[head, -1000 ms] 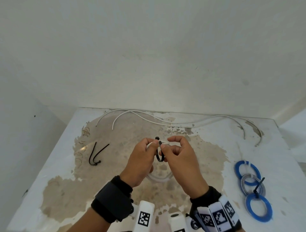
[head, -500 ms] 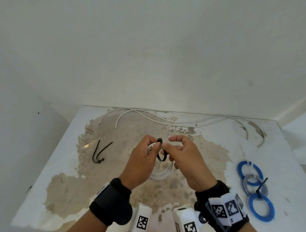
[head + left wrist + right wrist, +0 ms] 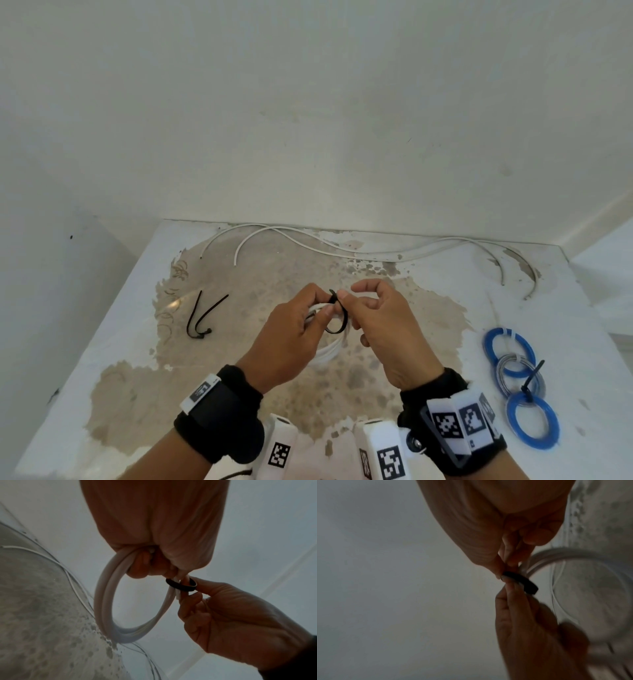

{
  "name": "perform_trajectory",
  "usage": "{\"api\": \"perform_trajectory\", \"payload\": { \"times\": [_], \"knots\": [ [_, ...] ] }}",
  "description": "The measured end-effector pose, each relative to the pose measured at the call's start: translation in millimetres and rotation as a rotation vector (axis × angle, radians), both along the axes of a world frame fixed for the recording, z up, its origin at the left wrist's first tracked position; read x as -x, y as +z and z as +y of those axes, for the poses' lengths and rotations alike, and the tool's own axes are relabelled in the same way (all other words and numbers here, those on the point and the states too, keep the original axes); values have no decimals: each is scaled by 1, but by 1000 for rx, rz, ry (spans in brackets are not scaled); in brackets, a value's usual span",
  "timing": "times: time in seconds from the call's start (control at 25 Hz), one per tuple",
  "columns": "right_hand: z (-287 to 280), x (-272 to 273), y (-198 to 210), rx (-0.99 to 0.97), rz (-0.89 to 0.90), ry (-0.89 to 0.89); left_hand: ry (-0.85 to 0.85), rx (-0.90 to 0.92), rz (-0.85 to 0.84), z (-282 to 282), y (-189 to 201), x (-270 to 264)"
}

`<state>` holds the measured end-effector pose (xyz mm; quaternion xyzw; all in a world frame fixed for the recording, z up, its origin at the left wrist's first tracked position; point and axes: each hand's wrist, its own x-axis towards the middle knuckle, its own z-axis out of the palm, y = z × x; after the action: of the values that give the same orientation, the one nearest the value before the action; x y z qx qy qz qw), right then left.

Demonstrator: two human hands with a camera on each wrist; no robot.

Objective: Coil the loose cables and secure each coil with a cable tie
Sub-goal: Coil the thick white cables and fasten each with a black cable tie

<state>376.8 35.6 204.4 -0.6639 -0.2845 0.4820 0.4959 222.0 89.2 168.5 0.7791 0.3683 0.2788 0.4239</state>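
The left hand (image 3: 287, 337) grips a white cable coil (image 3: 109, 601), its fingers curled round the top of the loop, held up above the middle of the tabletop (image 3: 102, 342). The right hand (image 3: 387, 329) pinches a black cable tie (image 3: 181, 585) between thumb and forefinger; the tie forms a small loop round the coil's strands, just beside the left fingertips (image 3: 327, 310). In the right wrist view the tie (image 3: 520, 582) shows as a dark band caught between fingertips of both hands, the coil blurred behind it. Both wrists wear black bands carrying white marker blocks.

Near the left edge of the tabletop lie two spare black ties (image 3: 202, 315), bent and touching at one end. Along the far edge two loose white cables (image 3: 342, 250) run in long waves from the left to the right corner. By the right edge sit three finished coils (image 3: 520, 383), two blue and one grey between them, overlapping, with a black tie standing up from them. The tabletop's white coating is worn away to a brown patch (image 3: 274, 274) across the middle.
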Motion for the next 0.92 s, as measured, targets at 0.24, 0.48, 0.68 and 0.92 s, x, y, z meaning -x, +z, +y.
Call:
{"api": "perform_trajectory", "payload": {
  "times": [0.24,0.48,0.68,0.92],
  "knots": [
    [12,-28,4,121,-280,266,-4,281,-44,-9,5,2],
    [18,-23,-5,158,58,324,-24,356,-82,-12,12,3],
    [28,-22,0,87,6,144,-76,307,-50,-18,14,1],
    [36,-18,-3,56,63,14,-48,558,-160,-22,7,-3]
  ]
}}
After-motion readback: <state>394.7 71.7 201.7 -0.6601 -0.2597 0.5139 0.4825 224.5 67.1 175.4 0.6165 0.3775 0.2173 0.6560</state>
